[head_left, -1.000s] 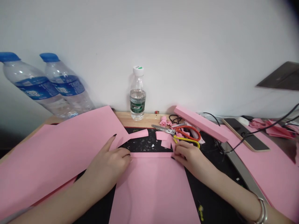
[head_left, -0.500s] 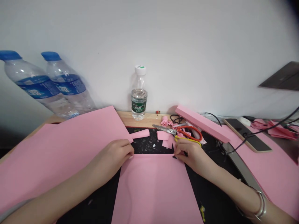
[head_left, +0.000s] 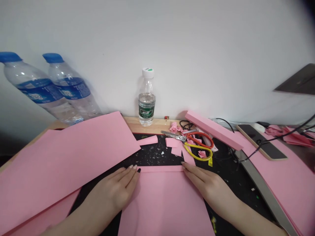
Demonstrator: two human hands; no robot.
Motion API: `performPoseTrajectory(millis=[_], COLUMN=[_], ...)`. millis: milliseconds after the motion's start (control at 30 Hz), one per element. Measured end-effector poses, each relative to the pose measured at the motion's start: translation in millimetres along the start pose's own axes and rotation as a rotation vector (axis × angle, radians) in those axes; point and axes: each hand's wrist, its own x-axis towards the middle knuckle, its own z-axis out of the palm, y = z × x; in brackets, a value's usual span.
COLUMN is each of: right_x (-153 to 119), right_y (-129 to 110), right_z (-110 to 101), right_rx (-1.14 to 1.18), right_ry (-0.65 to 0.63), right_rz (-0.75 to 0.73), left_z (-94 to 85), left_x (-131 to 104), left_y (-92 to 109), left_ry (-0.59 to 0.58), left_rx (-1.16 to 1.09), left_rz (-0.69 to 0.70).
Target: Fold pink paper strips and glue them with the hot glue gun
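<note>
Pink paper [head_left: 164, 203] has left fingers [head_left: 133, 178] and right fingers [head_left: 197, 173] on its fold.

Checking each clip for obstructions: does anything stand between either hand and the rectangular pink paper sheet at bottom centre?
Nothing visible does: the left hand and right hand both touch the pink paper sheet at its far edge. Metal scissors with red and yellow handles lie beyond.

Sheet [head_left: 164, 203] — matt paper; scissor blades [head_left: 179, 137] — metal.
</note>
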Motion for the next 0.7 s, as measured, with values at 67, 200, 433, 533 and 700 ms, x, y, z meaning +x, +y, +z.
performPoseTrajectory(millis=[67,200,433,533,700], right_x=[-1.4,7.1,40.6,43.8,27.3], right_y=[-3.8,-20.7,-53.0,-54.6,-44.0], right_z=[2.0,4.7,9.4,11.3,9.3], right_rx=[-0.019,-0.021,0.172,0.199,0.174], right_ry=[-0.015,-0.049,-0.154,-0.154,-0.174], right_rz=[-0.011,0.039,0.035,0.030,0.091], left_z=[1.6,7.8,18.7,20.0,17.3], left_x=[-3.1,1.0,30.5,32.9,19.5], left_y=[5.7,19.2,38.3,37.4,28.2], left_ry=[0.024,0.078,0.037,0.019,0.025], left_rx=[0.119,0.150,0.012,-0.066,-0.179], left_rz=[0.071,0.067,0.120,0.098,-0.009])
